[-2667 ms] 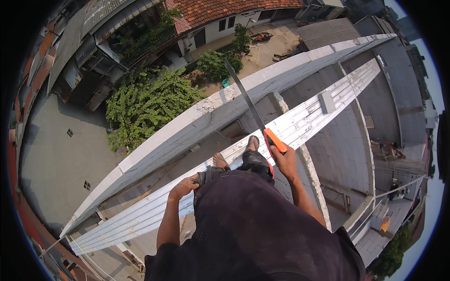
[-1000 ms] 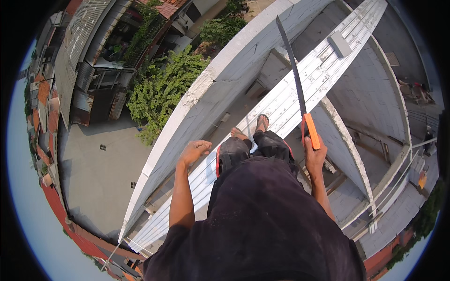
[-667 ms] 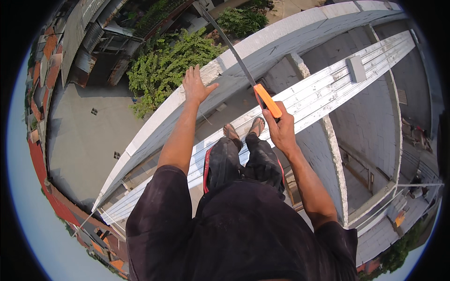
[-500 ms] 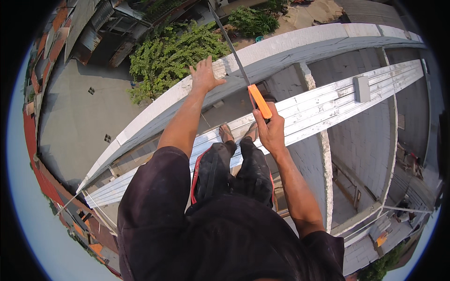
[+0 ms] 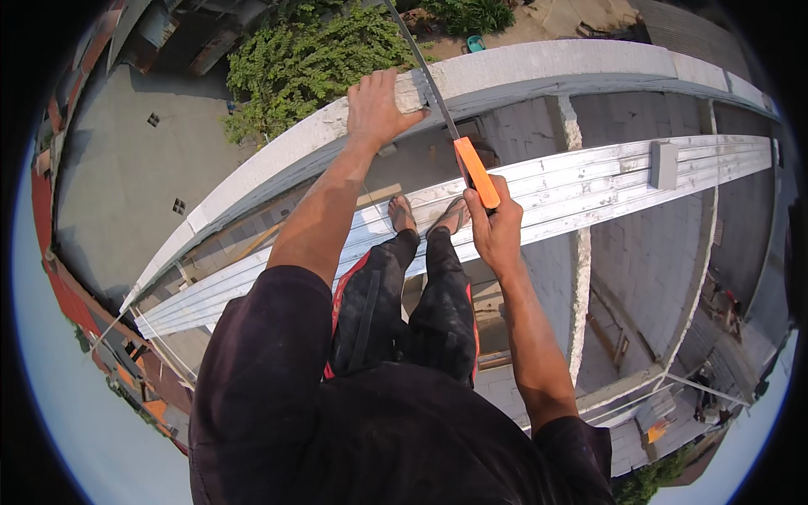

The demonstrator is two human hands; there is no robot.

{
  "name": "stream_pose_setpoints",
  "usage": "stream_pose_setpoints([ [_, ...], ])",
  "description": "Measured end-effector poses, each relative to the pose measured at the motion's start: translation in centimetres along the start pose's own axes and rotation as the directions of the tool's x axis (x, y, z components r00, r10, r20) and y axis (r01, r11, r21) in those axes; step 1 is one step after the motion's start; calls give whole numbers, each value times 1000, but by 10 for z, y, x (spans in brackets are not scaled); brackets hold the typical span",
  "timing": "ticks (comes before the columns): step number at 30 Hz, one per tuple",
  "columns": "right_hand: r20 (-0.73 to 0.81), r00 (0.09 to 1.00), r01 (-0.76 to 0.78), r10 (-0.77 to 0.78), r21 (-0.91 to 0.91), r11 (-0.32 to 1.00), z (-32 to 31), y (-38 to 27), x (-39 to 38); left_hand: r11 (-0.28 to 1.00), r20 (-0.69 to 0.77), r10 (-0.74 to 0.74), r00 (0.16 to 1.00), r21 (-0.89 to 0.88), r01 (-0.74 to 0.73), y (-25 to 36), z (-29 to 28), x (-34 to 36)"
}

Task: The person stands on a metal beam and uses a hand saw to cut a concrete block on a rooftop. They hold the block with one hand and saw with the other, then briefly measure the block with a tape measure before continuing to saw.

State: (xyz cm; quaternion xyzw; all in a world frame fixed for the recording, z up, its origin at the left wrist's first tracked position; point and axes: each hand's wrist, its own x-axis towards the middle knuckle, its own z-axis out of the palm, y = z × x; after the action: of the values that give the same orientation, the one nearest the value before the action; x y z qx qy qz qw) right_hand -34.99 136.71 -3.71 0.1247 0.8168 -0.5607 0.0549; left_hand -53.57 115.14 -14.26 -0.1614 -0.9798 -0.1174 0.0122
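Observation:
My right hand (image 5: pixel 498 229) is closed round the orange handle of a handsaw (image 5: pixel 476 172). Its long, narrow blade points away from me and crosses the top of a pale block wall (image 5: pixel 539 63). Just left of the blade, the wall top has a rough, broken-looking patch. My left hand (image 5: pixel 374 109) lies on the wall top beside that patch, fingers stretched over it and thumb out toward the blade, not touching it. Whether the saw teeth bite into the block cannot be made out.
I stand in sandals on long ribbed metal planks (image 5: pixel 564 189) laid across the walls. A grey block (image 5: pixel 663 165) sits on them to the right. Below are partition walls (image 5: pixel 581 295) and deep rooms. Beyond the wall are a leafy tree (image 5: pixel 295 67) and a concrete yard (image 5: pixel 126 168).
My left hand has shifted along the wall top, closer to the saw blade. The right hand keeps its hold on the saw. The whole view has tilted slightly.

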Motion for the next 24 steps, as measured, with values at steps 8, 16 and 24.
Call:
stream_pose_setpoints([
  [8, -36, 998, 42, -43, -23, 999, 6, -1, 6, 1000, -21, -2, 1000, 5, 2, -1, 4, 1],
  [16, -67, 993, 100, -102, -36, 994, 12, 14, -12, 999, -54, 18, 998, 41, -16, -2, 8, -1],
  [24, -41, 999, 6, -8, -41, 999, 4, 10, -12, 990, 44, -34, 998, 136, 28, 3, 7, 1],
])
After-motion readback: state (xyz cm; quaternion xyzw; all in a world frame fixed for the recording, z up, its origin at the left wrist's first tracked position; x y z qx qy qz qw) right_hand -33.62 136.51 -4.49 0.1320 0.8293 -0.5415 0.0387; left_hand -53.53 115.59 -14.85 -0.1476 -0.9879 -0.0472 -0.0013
